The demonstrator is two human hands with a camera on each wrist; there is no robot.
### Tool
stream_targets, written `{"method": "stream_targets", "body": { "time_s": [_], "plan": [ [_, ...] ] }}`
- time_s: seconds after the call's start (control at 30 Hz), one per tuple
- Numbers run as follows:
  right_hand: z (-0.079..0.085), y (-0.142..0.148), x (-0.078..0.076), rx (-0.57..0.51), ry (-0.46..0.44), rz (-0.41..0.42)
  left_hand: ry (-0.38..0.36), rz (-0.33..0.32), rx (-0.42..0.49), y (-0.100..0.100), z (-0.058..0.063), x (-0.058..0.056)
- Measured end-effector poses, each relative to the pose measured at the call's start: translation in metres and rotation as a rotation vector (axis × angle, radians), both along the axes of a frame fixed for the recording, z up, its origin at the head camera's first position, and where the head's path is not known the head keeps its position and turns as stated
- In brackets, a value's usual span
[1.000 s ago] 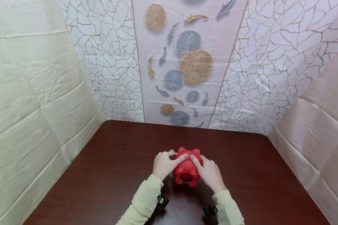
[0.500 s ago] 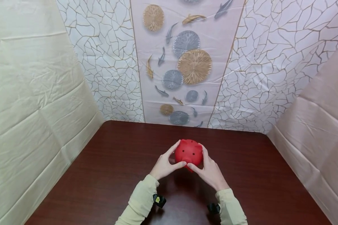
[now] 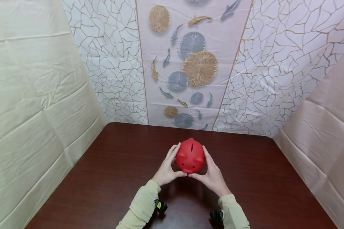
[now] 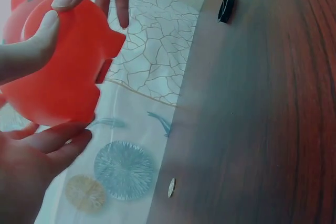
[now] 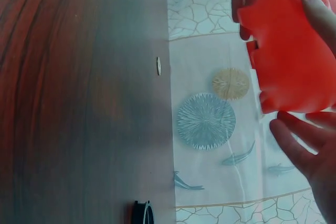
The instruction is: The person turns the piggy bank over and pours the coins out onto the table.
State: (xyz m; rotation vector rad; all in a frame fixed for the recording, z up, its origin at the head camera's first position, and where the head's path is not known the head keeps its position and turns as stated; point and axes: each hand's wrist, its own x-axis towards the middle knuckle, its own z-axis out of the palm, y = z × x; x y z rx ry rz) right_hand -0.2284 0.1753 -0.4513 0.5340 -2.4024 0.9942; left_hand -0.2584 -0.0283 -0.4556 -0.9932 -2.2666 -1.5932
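A red piggy bank (image 3: pixel 190 156) is held up over the table between my two hands, its coin slot facing up and its snout toward me. My left hand (image 3: pixel 167 168) grips its left side, with the thumb at the snout and the fingers spread along the flank. My right hand (image 3: pixel 213 173) mirrors that grip on the right side, and the thumb tips nearly meet. In the left wrist view the pig's feet and lower body (image 4: pixel 79 72) hang well clear of the tabletop.
On the dark wooden table (image 3: pixel 126 159), a small round coin (image 5: pixel 158 65) and a black ring-shaped piece (image 4: pixel 227 8) lie beyond the hands, seen in both wrist views. Patterned cloth (image 3: pixel 114 63) hangs behind the far edge, with plain cream cloth (image 3: pixel 31 95) at the left side.
The piggy bank has rotated in both hands: first its underside with a black ring faced me, then its face, and now its top slot shows. It has moved slightly away from me.
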Motion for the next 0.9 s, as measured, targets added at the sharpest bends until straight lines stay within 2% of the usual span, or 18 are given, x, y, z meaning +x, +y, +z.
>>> {"method": "stream_targets", "body": {
  "time_s": [0.2,0.3,0.4,0.53,0.6,0.67,0.77,0.9],
  "plan": [
    [0.001,-0.003,-0.001,-0.013,0.068,0.032,0.132,-0.002,0.058,-0.001,0.024,0.015],
    [0.002,-0.006,-0.001,-0.018,0.148,0.058,0.179,0.028,0.035,-0.001,0.03,0.019],
    [0.003,-0.008,-0.002,-0.016,0.278,0.115,0.239,0.077,-0.004,-0.001,0.025,0.017],
    [0.005,-0.01,-0.004,-0.001,0.452,0.168,0.375,0.122,-0.005,-0.001,0.013,0.01],
    [0.005,-0.01,-0.004,0.008,0.508,0.168,0.451,0.137,0.01,-0.001,0.01,0.008],
    [0.006,-0.011,-0.004,0.013,0.538,0.168,0.495,0.151,0.018,-0.001,0.01,0.008],
    [0.006,-0.01,-0.005,0.015,0.536,0.173,0.501,0.155,0.012,-0.001,0.01,0.008],
    [0.005,-0.007,-0.006,0.013,0.46,0.184,0.441,0.136,-0.008,-0.003,0.008,0.006]
  ]
}}
